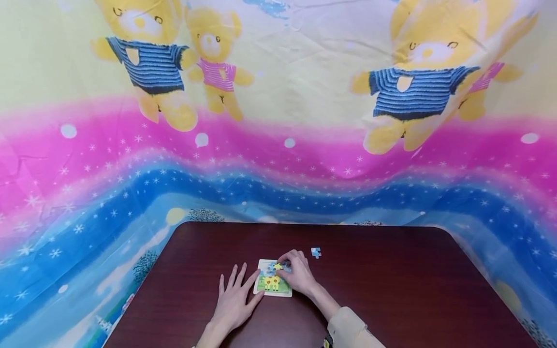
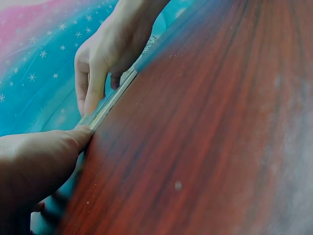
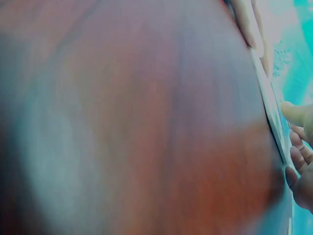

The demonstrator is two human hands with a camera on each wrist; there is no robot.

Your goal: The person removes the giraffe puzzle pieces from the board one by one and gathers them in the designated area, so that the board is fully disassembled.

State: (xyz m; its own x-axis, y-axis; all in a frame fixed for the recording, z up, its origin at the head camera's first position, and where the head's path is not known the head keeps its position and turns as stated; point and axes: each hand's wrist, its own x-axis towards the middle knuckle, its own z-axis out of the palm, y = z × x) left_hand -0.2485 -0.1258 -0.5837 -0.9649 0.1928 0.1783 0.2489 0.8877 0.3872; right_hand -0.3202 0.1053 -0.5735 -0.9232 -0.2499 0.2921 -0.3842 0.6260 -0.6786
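A small jigsaw board (image 1: pixel 278 290) with a pale frame lies on the table and shows a yellow spotted giraffe body on green. My left hand (image 1: pixel 235 302) has its fingers spread, with index finger and thumb against the board's left edge. Over the upper part of the board, my right hand (image 1: pixel 300 276) pinches a puzzle piece (image 1: pixel 277 266) with yellow and blue on it between thumb and index finger. In the left wrist view the right hand's fingers (image 2: pixel 94 93) point down onto the board, seen edge-on; the piece is hidden there.
A loose blue and white puzzle piece (image 1: pixel 316 253) lies beyond the right hand. The dark red-brown table (image 1: pixel 391 290) has rounded far corners. Behind it hangs a cloth (image 1: pixel 283 121) printed with bears and snowflakes.
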